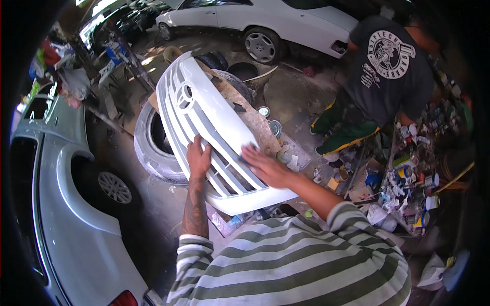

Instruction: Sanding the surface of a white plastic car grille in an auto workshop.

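A white car grille point(219, 104) with grey-toned slats and a round emblem point(185, 97) lies slanted in front of me. My left hand point(198, 159) is on its slats, fingers curled over one of them with the thumb beside. On the near right part of the grille, my right hand point(269, 167) lies with its fingers pressed down on a small dark pad point(245, 157), which looks like sandpaper. Most of that pad is hidden under the fingers, and the fingertips are slightly blurred.
Beneath the grille are a brown board point(261, 127) and a large tyre point(145, 153). Open cans point(275, 127) stand to its right. A silver car point(76, 214) is at left, a white car point(224, 23) behind. At right, a person point(390, 71) bends near a cluttered bench point(408, 168).
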Motion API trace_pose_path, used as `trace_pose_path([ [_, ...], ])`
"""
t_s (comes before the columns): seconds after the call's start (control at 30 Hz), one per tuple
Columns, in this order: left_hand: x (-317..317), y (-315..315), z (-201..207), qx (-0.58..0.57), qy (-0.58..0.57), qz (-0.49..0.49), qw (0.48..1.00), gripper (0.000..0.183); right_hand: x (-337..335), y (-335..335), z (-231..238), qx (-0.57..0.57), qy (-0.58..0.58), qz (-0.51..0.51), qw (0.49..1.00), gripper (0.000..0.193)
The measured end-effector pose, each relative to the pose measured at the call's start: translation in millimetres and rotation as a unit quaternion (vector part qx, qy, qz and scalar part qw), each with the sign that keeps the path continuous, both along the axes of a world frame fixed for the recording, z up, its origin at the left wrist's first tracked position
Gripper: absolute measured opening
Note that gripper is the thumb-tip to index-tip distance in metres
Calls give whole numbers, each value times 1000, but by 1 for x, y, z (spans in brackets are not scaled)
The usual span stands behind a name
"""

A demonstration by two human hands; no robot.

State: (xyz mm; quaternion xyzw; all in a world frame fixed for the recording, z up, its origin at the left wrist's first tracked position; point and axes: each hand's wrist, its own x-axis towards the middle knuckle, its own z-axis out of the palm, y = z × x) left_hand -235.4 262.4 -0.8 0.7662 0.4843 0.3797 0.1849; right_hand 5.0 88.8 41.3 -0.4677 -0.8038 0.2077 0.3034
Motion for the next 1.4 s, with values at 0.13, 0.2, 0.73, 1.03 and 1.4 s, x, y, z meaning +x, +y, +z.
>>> trace_pose_path([
  [0.13, -5, -1, -2, 9, -5, 10, 1000, 52, -2, -30, -6, -22, 23, 23, 999, 59],
  [0.2, 2, -1, 5, 6, -2, -10, 1000, 52, 3, 18, 6, 8, 8, 8, 1000, 56],
  [0.73, 9, -1, 9, -30, 16, -36, 999, 54, -10, 58, 23, 58, 13, 17, 998, 55],
  [1.03, 6, 0, 13, -38, 15, -43, 998, 55, -1, 6, 12, 6, 56, -19, 998, 56],
  [1.4, -4, 2, 0, 16, 5, -15, 1000, 51, -1, -32, 1, 16, -10, -84, 996, 70],
])
